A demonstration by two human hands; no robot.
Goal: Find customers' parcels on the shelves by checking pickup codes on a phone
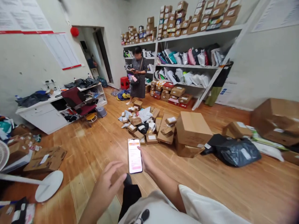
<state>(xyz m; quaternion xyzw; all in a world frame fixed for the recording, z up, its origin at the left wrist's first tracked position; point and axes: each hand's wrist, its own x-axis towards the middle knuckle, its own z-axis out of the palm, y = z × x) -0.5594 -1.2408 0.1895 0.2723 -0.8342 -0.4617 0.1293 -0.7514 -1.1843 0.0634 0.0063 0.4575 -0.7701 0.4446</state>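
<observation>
My right hand [146, 160] grips a smartphone [135, 155] upright in front of me, its lit screen showing white and pink content. My left hand [109, 180] hovers just left of and below the phone, fingers spread and empty. A pale sleeve and a dark strap lie under my arms at the bottom edge. On the wooden floor beyond the phone lies a heap of small cardboard parcels [144, 124] and a large brown box [192, 129].
A person [138, 76] stands by the shelves [187, 62] full of boxes and bags. A black bag [233, 151] and cartons lie to the right. At left are a white desk [44, 113], a red chair [78, 102], flattened cardboard [45, 158] and a fan base [49, 185].
</observation>
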